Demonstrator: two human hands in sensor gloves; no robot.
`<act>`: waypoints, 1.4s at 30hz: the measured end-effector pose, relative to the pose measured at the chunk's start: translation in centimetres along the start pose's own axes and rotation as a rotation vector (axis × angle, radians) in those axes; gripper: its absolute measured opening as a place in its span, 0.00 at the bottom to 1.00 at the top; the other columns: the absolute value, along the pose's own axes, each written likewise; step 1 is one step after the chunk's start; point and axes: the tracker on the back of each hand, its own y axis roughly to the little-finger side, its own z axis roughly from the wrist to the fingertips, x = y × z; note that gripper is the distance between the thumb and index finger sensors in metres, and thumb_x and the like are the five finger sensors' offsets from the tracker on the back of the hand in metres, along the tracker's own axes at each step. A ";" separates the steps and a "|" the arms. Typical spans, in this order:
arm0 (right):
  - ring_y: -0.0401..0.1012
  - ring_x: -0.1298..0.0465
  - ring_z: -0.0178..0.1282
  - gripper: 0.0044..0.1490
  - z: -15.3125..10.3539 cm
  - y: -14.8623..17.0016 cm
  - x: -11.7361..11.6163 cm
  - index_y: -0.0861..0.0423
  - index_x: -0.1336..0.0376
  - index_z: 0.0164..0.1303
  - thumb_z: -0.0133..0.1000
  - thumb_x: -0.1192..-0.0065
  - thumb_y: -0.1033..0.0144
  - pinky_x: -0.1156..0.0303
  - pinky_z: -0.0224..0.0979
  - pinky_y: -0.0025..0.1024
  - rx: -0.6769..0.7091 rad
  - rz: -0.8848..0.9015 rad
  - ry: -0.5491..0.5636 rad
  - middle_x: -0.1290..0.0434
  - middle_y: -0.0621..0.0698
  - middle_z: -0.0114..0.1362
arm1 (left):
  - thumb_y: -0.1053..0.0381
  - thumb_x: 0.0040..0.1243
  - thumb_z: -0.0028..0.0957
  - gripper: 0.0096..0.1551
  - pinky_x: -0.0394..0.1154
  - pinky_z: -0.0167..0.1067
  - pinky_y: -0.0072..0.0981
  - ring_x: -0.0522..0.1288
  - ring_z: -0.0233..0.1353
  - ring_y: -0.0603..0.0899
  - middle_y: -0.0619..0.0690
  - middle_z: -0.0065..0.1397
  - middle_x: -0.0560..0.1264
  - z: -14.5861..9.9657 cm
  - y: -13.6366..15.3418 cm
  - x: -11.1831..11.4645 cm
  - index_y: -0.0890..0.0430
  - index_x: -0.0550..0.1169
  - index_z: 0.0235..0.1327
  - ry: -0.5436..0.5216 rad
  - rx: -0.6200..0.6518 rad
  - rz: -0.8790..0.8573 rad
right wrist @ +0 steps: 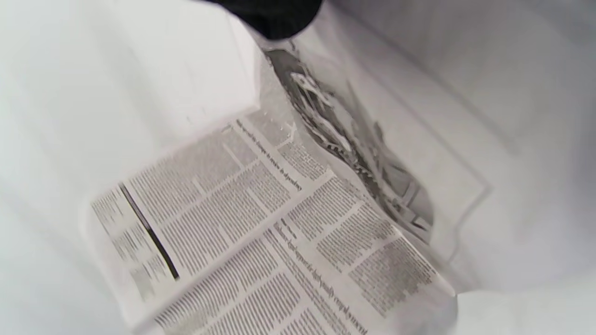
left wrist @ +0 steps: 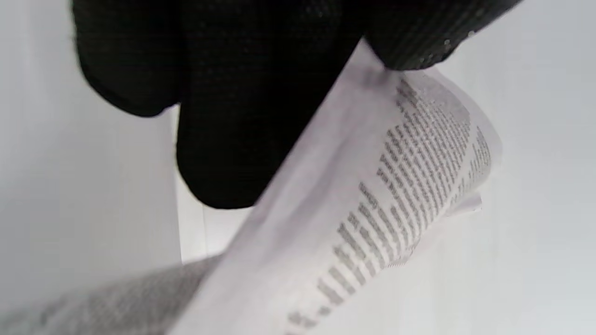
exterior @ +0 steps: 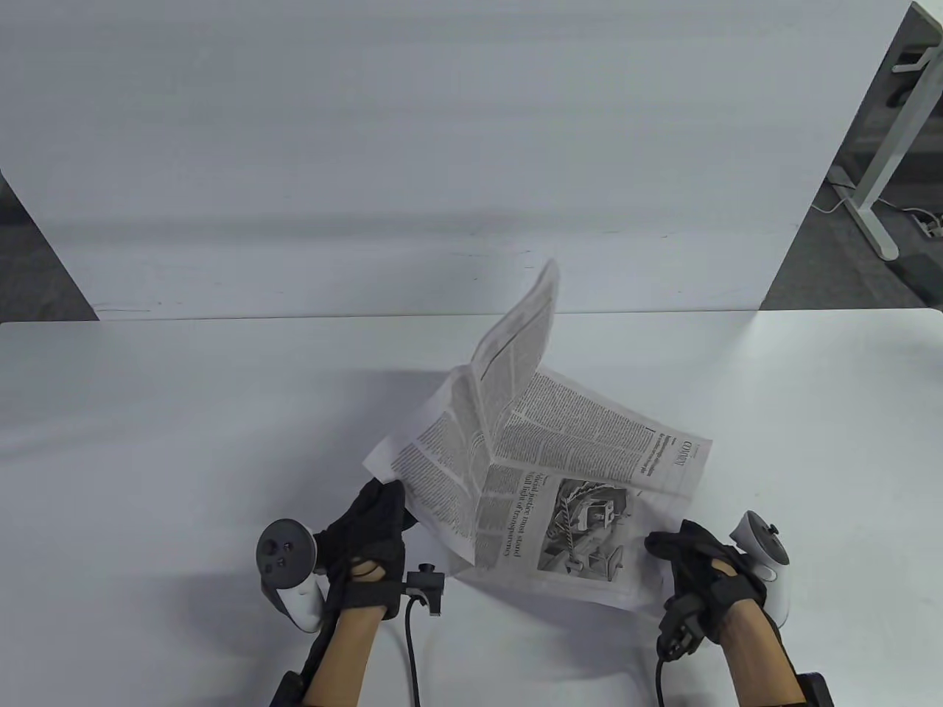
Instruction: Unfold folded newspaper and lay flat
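Your left hand (exterior: pixel 372 526) pinches the newspaper (exterior: pixel 545 471) at its near-left corner; your right hand (exterior: pixel 696 563) grips its near-right edge. The newspaper is half opened, one page standing up from the crease, the rest low over the white surface (exterior: pixel 184 442).

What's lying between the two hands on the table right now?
Only the newspaper, half unfolded, spans the gap in the table view: the left hand pinches its left edge, and the right hand is at its near right corner.
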 end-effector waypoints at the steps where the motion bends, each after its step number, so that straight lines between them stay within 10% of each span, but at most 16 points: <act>1: 0.71 0.21 0.59 0.41 -0.1 -0.1 0.5 0.61 0.53 0.76 0.52 0.44 0.79 0.15 0.51 0.51 -0.006 0.005 0.010 0.37 0.75 0.74 | 0.48 0.61 0.50 0.21 0.80 0.51 0.57 0.92 0.48 0.64 0.61 0.55 0.88 0.2 0.2 -0.6 0.58 0.85 0.48 -0.025 -0.011 -0.002; 9: 0.68 0.18 0.55 0.37 -0.7 -0.6 3.7 0.64 0.42 0.73 0.51 0.40 0.80 0.13 0.49 0.49 -0.033 -0.001 0.146 0.28 0.73 0.69 | 0.49 0.63 0.49 0.21 0.80 0.50 0.58 0.92 0.46 0.66 0.62 0.53 0.88 0.4 1.0 -6.2 0.59 0.86 0.47 -0.340 -0.141 0.265; 18: 0.68 0.18 0.55 0.37 -0.8 -0.7 3.5 0.64 0.43 0.74 0.51 0.41 0.81 0.13 0.48 0.47 -0.036 0.015 0.136 0.29 0.73 0.70 | 0.49 0.61 0.50 0.22 0.80 0.50 0.59 0.91 0.47 0.67 0.63 0.54 0.87 0.6 2.2 -6.7 0.59 0.86 0.49 -0.330 -0.264 0.251; 24: 0.69 0.19 0.58 0.40 -0.7 -0.4 3.0 0.60 0.48 0.76 0.51 0.42 0.80 0.13 0.51 0.46 0.018 0.178 0.102 0.30 0.72 0.71 | 0.41 0.61 0.50 0.30 0.78 0.53 0.61 0.89 0.52 0.70 0.64 0.61 0.83 0.5 2.9 -5.4 0.57 0.81 0.58 -0.190 -0.338 0.233; 34: 0.69 0.20 0.59 0.41 -0.8 -0.4 1.1 0.57 0.50 0.76 0.51 0.42 0.80 0.13 0.51 0.45 0.083 0.217 0.122 0.30 0.71 0.72 | 0.32 0.57 0.52 0.44 0.72 0.61 0.64 0.81 0.63 0.74 0.68 0.71 0.72 -1.7 5.4 2.1 0.60 0.68 0.72 0.367 -0.612 -0.030; 42: 0.69 0.21 0.60 0.41 -0.8 -0.2 -1.5 0.56 0.49 0.76 0.51 0.42 0.80 0.14 0.53 0.46 0.107 0.089 0.068 0.31 0.70 0.72 | 0.26 0.54 0.51 0.54 0.70 0.63 0.66 0.77 0.66 0.77 0.68 0.77 0.64 -2.7 5.4 4.0 0.59 0.56 0.78 0.388 -0.616 -0.174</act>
